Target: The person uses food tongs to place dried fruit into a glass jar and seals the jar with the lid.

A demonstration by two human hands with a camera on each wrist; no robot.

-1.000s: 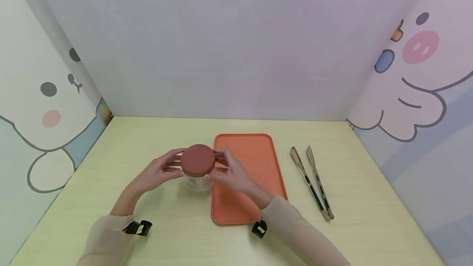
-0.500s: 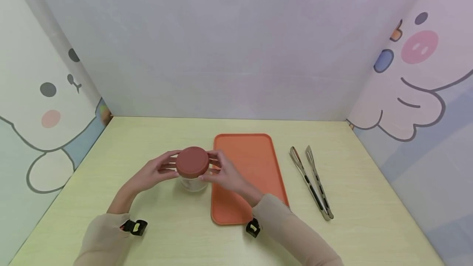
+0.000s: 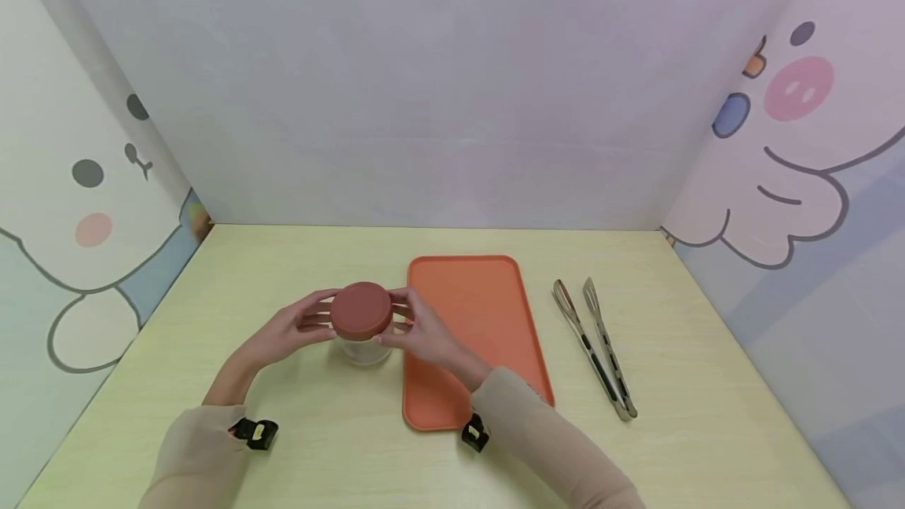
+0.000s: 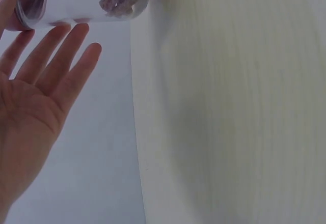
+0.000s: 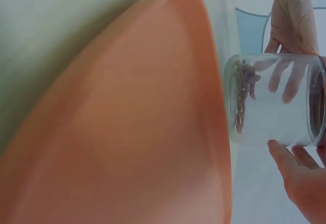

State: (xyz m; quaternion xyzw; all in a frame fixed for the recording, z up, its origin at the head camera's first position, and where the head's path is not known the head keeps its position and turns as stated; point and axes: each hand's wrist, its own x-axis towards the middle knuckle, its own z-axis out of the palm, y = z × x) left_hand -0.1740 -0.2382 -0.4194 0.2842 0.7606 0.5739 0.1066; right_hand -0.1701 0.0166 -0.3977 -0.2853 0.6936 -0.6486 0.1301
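Between both hands is a clear jar (image 3: 364,353) with a reddish-brown lid (image 3: 361,309), upright just left of the orange tray (image 3: 475,289). My left hand (image 3: 291,330) grips its left side near the lid, fingers behind and thumb in front. From the other side my right hand (image 3: 430,335) holds it the same way, the forearm passing over the tray. Through the jar's wall in the right wrist view, brown lumpy pieces (image 5: 243,89) show at the bottom. The left wrist view has the jar (image 4: 76,0) at its upper edge, with the left fingertips (image 4: 80,29) along its wall.
Metal tongs (image 3: 601,360) with dark grip strips lie to the right of the tray, their tips spread toward the back. A pale wall (image 3: 438,116) closes off the back of the table (image 3: 318,446). Cartoon-printed panels (image 3: 778,179) stand at both sides.
Both hands have shifted slightly left with the jar between them, away from the tray's left edge. Tray and tongs stay where they were.
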